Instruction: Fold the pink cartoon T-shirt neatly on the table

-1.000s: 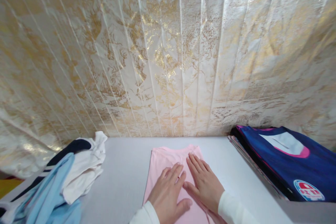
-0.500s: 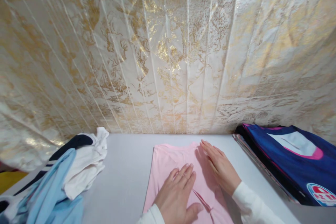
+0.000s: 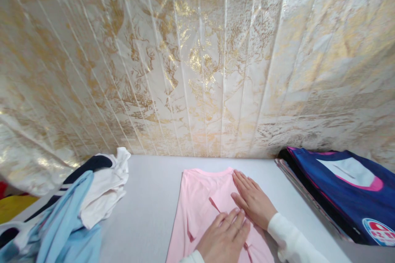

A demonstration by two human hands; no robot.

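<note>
A pink shirt (image 3: pixel 197 197) lies flat in front of me, its neckline toward the wall and its sides folded inward. My left hand (image 3: pixel 224 236) rests palm down on the lower middle of the shirt, fingers stretched out. Up near the right shoulder, my right hand (image 3: pixel 253 199) lies flat along the shirt's right edge, also with extended fingers. Neither hand grasps the cloth. Small creases show in the fabric around my left hand. The shirt's lower end runs out of view at the bottom.
On the left is a loose heap of clothes, with a light blue garment (image 3: pixel 66 222), a white one (image 3: pixel 103 197) and a dark one (image 3: pixel 89 168). A stack of folded clothes topped by a navy shirt (image 3: pixel 333 189) stands right. Gold-patterned sheeting (image 3: pixel 197 70) covers the wall behind the table (image 3: pixel 145 197).
My left hand has slid right and slightly down across the shirt. My right hand has settled flat by the shoulder edge. The view has shifted slightly.
</note>
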